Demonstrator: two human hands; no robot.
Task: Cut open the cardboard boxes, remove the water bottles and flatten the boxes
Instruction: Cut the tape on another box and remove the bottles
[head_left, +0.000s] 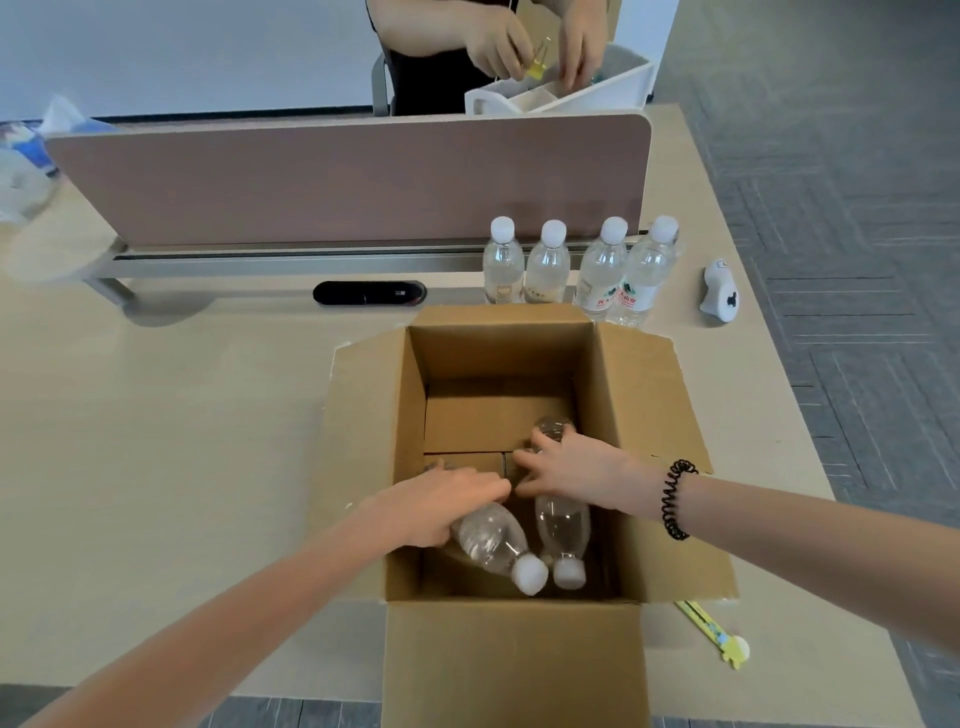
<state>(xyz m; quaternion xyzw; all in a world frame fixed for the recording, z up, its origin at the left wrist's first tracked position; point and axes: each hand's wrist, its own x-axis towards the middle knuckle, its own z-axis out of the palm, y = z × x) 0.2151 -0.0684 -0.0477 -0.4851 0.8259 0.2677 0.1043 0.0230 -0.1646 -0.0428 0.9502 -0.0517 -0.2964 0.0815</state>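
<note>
Open box (511, 670) on the desk (156, 441), flaps splayed outward, near flap hanging toward the camera. Probably light and stiff, easy to fold flat once emptied; best taken by the flaps or the wall edges.

Inside, on the box floor, two bottles lying on their sides with white caps pointing toward the camera: left bottle (493, 543) and right bottle (562, 530). Seemingly full, so moderately heavy for their size; smooth, slightly yielding plastic, likely slippery. Safest grip around the ribbed mid-body or the neck just behind the cap.

Four more bottles (576, 270) standing upright in a row just beyond the far flap, already out.

Left hand (447, 501) lying over the base end of the left bottle, fingers curled onto it; whether fully clamped cannot be told. Right hand (582, 475) over the base of the right bottle, fingers spread and bent, touching it, grip not clearly closed.

Yellow cutter (711, 631) on the desk beside the box's right corner, untouched.
</note>
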